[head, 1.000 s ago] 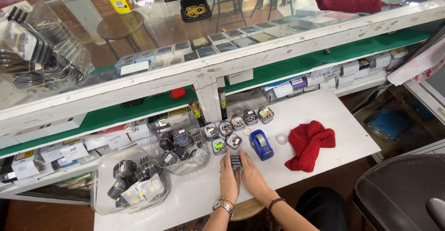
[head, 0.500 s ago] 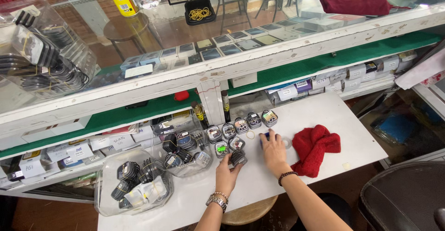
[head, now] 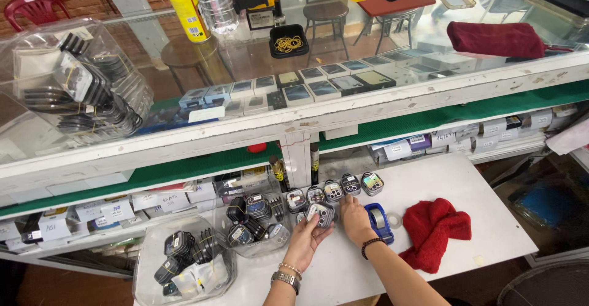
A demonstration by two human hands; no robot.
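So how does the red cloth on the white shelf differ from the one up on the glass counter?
The red cloth on the shelf is bright red and bunched in a crumpled heap; the cloth on the glass counter is darker, maroon, and folded into a long flat block. The shelf one lies just right of the right hand; the counter one is far from both hands. Both look like soft towelling.

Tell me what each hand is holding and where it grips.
The left hand holds a small clear case with grey rings, fingers wrapped round its lower edge. The right hand holds nothing; it rests on the white shelf beside it.
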